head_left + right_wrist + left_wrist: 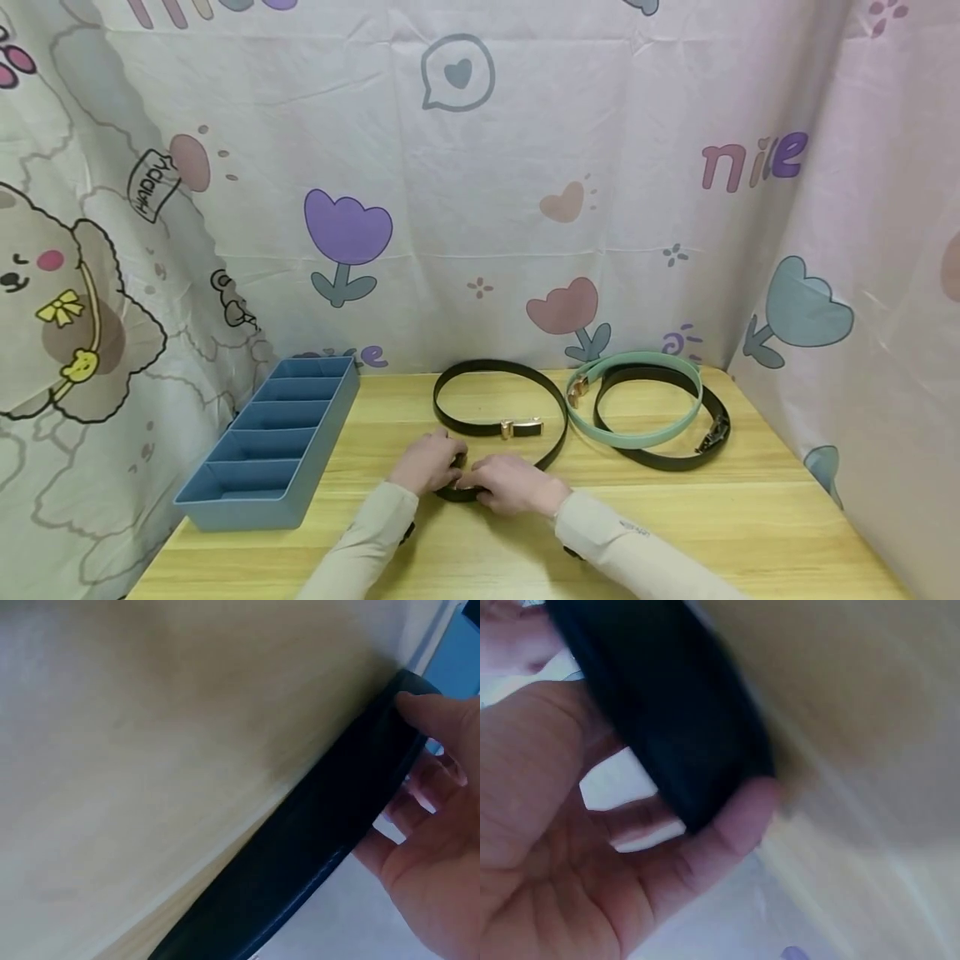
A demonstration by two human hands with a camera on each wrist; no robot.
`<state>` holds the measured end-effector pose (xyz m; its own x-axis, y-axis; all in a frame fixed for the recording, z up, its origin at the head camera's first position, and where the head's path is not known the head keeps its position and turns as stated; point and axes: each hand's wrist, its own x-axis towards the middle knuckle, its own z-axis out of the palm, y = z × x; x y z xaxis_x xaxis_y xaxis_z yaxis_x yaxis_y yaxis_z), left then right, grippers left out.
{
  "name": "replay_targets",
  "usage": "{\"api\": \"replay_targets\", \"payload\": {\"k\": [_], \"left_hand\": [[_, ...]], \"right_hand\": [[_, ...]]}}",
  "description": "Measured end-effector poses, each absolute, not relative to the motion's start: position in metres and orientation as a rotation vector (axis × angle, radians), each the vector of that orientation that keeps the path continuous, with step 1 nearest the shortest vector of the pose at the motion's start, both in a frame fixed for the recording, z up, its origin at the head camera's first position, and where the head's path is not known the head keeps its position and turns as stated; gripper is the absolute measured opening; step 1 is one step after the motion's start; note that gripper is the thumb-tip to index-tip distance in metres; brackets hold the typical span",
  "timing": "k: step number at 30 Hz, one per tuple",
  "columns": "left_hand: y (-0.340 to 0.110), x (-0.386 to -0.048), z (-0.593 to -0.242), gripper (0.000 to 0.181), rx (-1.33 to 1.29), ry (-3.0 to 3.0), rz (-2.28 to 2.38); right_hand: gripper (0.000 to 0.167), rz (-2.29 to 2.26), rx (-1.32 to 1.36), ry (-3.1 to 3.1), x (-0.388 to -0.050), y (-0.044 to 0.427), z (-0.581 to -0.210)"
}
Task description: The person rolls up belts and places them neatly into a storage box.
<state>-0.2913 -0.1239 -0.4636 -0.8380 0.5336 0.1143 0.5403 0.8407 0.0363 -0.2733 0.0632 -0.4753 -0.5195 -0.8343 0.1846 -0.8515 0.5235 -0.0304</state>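
Note:
A black belt (498,365) lies in an open curve on the table, its gold buckle (517,428) inside the bend. Near the table's front, my left hand (427,462) holds a stretch of this strap; in the left wrist view the black strap (667,697) passes between thumb and fingers. Close beside it, my right hand (517,483) pinches the same strap, with the thumb on one face and fingers behind in the right wrist view, where the strap (300,847) runs down and left. Fingertips hide part of the strap between the hands.
A blue tray (303,492) with several compartments stands at the left. To the right, a mint green belt (645,439) lies partly over another coiled black belt (675,461) with a dark buckle. A patterned curtain (480,167) hangs behind the wooden table (712,517).

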Motion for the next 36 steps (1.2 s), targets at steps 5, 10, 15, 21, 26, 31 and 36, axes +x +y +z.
{"api": "replay_targets", "payload": {"k": [5, 10, 15, 21, 26, 31, 36], "left_hand": [[-0.123, -0.290, -0.458, 0.019, -0.960, -2.881, -0.084], [-0.122, -0.292, -0.456, 0.019, -1.073, -2.885, -0.182], [-0.121, -0.294, -0.456, 0.021, -1.162, -2.867, -0.281], [-0.124, -0.297, -0.458, 0.023, -1.186, -2.876, -0.438], [-0.127, -0.296, -0.457, 0.018, -1.120, -2.970, -0.621], [-0.129, -0.291, -0.453, 0.018, -1.067, -3.059, -0.714], [-0.130, -0.287, -0.451, 0.046, -1.025, -3.087, -0.658]], "right_hand": [[0.019, 0.163, 1.470, -2.618, -0.269, 0.064, -0.474], [0.027, 0.204, 1.466, -2.630, -0.267, 0.060, -0.477], [0.021, 0.249, 1.456, -2.683, -0.267, 0.056, -0.478], [0.013, 0.359, 1.486, -2.712, -0.267, 0.057, -0.479], [0.011, 0.390, 1.485, -2.735, -0.267, 0.061, -0.478], [0.017, 0.383, 1.424, -2.765, -0.268, 0.066, -0.476], [0.032, 0.420, 1.415, -2.747, -0.273, 0.070, -0.477]]}}
